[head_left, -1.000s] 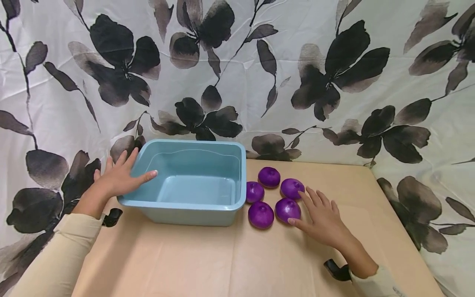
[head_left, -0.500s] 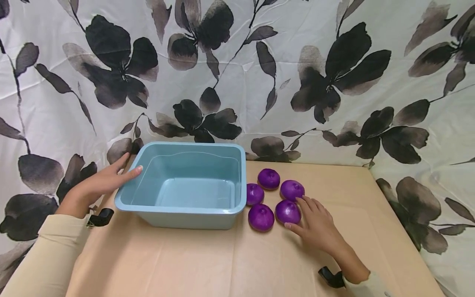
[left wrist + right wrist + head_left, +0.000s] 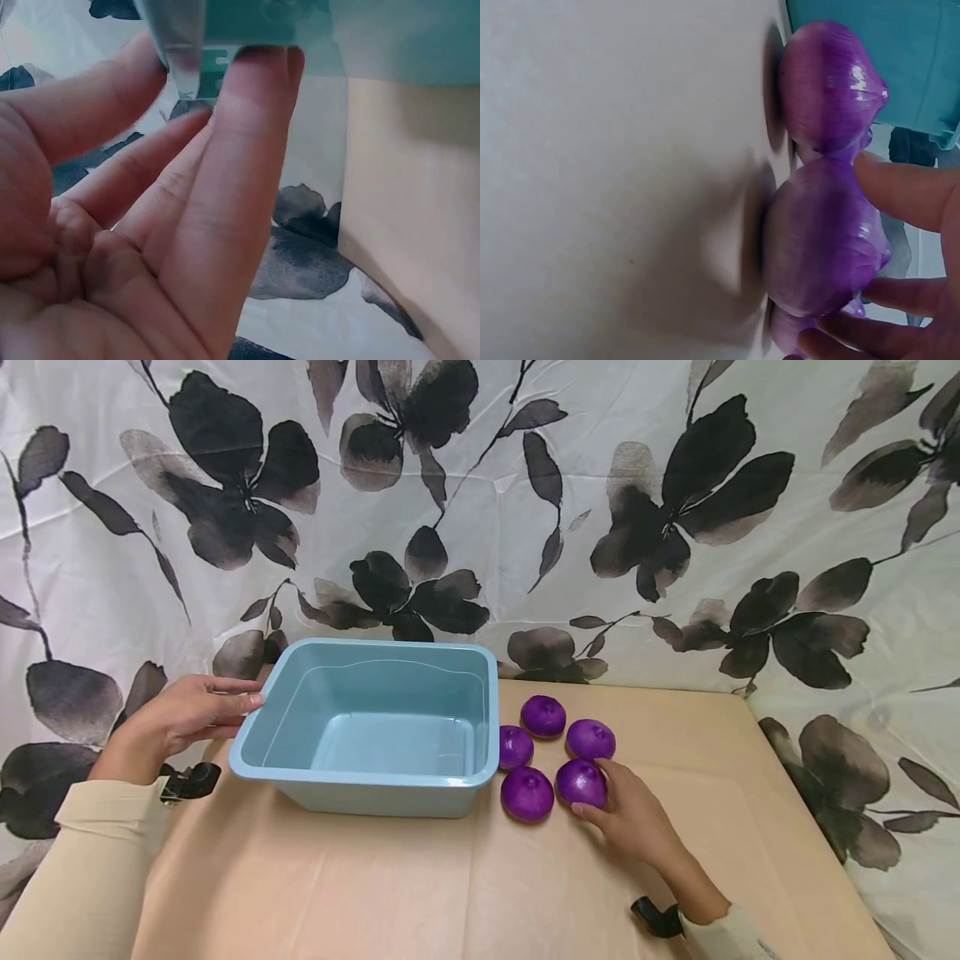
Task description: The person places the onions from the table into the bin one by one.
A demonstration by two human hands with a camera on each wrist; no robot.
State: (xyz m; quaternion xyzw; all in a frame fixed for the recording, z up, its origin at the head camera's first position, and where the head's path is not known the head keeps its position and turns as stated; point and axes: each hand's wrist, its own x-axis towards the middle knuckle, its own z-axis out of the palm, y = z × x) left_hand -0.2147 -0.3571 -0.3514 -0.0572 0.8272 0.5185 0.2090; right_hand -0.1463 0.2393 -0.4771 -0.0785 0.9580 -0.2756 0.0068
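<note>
Right hand [image 3: 633, 814] has closed on onion [image 3: 581, 782] beside tub [image 3: 367, 777].

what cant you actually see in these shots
- Right hand: whether its fingers fully close round the near purple onion; head view shows only the hand's back, right wrist view cuts the fingers off.
- Blue tub: far outer wall, hidden by its own rim.
- Left hand: left wrist view blurred, contact with the tub rim unclear.

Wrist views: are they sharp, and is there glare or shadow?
Left wrist view: the left hand fills the frame, soft and blurred, like the blue tub. Right wrist view: the held purple onion is slightly soft, the neighbouring onion shows small glare, and both cast soft shadows.
</note>
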